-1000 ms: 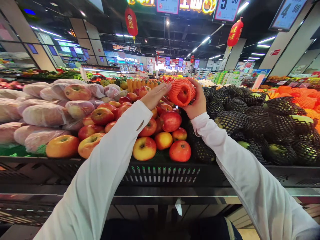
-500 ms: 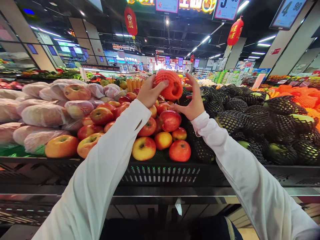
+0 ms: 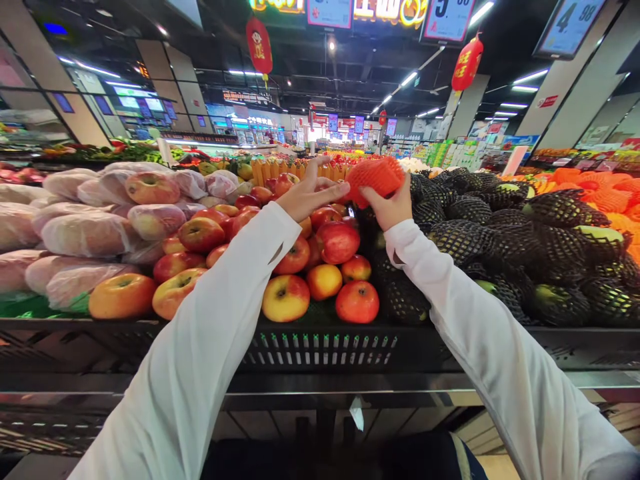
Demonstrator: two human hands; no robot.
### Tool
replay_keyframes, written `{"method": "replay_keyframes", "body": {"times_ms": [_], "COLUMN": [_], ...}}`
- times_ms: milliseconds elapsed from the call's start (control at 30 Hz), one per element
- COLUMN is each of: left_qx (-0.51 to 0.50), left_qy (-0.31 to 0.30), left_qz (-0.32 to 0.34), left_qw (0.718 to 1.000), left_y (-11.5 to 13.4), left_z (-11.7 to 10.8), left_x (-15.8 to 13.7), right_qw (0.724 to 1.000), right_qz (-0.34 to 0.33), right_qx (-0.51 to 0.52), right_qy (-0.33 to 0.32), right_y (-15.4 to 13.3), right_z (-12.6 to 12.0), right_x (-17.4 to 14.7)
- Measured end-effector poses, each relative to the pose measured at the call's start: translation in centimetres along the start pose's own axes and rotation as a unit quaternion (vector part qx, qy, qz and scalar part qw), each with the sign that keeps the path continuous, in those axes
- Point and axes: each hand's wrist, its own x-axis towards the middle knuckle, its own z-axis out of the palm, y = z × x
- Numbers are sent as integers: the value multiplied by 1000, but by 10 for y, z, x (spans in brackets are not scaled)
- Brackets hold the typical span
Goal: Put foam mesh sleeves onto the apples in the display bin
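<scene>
My right hand (image 3: 395,203) grips a round fruit in an orange-red foam net (image 3: 375,180), thumb on the near side. The net covers the fruit, so I cannot tell its kind. Just to the left, my left hand (image 3: 307,193) is open with fingers spread, its fingertips close to the net; whether they touch it I cannot tell. Both hands are above a heap of red and yellow apples (image 3: 339,241) in a black slatted crate (image 3: 320,347).
Paper-wrapped apples (image 3: 90,232) are piled on the left. Fruits in black foam nets (image 3: 500,233) fill the right side, with orange-netted fruit (image 3: 600,190) beyond. A metal rail (image 3: 350,400) runs along the crate's front. Red lanterns (image 3: 259,47) hang overhead.
The netted fruit has passed from my left hand to my right and shifted rightward. My left hand has let go and opened; my right hand has closed around it.
</scene>
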Motion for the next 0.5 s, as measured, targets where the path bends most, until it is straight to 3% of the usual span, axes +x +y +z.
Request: {"method": "replay_keyframes", "body": {"times_ms": [100, 233, 367, 500], "left_qx": [51, 143, 219, 191], "left_qy": [-82, -212, -218, -205], "left_qz": [13, 18, 24, 20], "left_qw": [995, 967, 951, 960], "left_y": [4, 9, 9, 9], "left_z": [-2, -3, -4, -3], "left_x": [-2, -4, -3, -3], "right_qw": [995, 980, 960, 942], "right_qz": [77, 46, 35, 34], "right_qx": [-63, -178, -243, -274], "right_qy": [5, -72, -136, -191], "right_y": [0, -18, -31, -32], "right_z": [-9, -17, -18, -21], "right_x": [1, -9, -14, -10]}}
